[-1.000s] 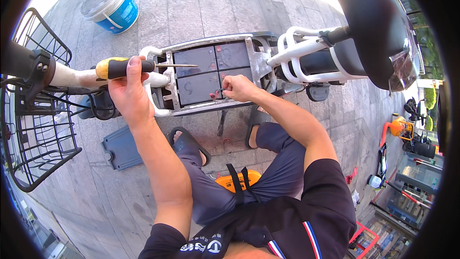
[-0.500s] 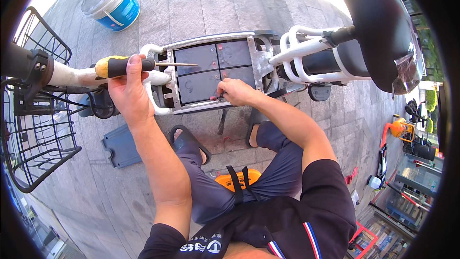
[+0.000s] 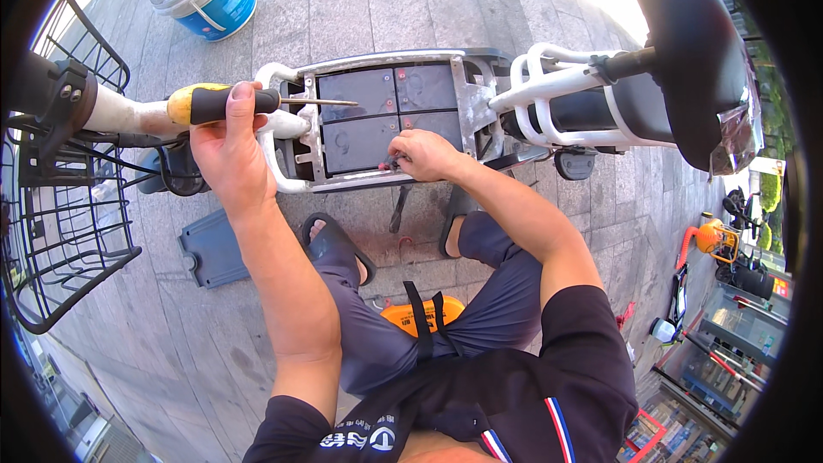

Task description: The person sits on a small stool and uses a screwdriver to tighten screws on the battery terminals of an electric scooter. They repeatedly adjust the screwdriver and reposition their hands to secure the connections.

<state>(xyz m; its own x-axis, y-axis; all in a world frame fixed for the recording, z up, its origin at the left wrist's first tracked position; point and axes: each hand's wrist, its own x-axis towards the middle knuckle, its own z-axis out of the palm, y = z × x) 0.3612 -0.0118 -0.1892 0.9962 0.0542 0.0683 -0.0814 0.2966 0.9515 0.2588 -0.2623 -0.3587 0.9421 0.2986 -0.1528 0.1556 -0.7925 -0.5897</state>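
Observation:
My left hand (image 3: 233,154) is closed around the yellow-and-black handle of a screwdriver (image 3: 225,105). Its metal shaft points right, over a bank of dark grey battery blocks (image 3: 356,139) set in the white frame (image 3: 295,184) of an electric two-wheeler. My right hand (image 3: 427,155) rests at the near edge of the batteries, with thumb and fingers pinched together. Small dark and red bits, perhaps wire ends or terminals, show at those fingertips; what they grip is too small to make out. Red-marked terminals (image 3: 400,75) show where the blocks meet.
At the left is a black wire basket (image 3: 73,231); a black seat (image 3: 686,43) is at the right. A blue-and-white bucket (image 3: 219,4) stands beyond the frame. A dark grey cover panel (image 3: 213,249) lies on the paving. Tools and shelves (image 3: 737,334) stand far right. An orange pouch (image 3: 403,317) is between my legs.
The view has shifted slightly, so the frame and bucket sit a little differently. Both hands keep nearly the same pose, and the screwdriver stays over the batteries.

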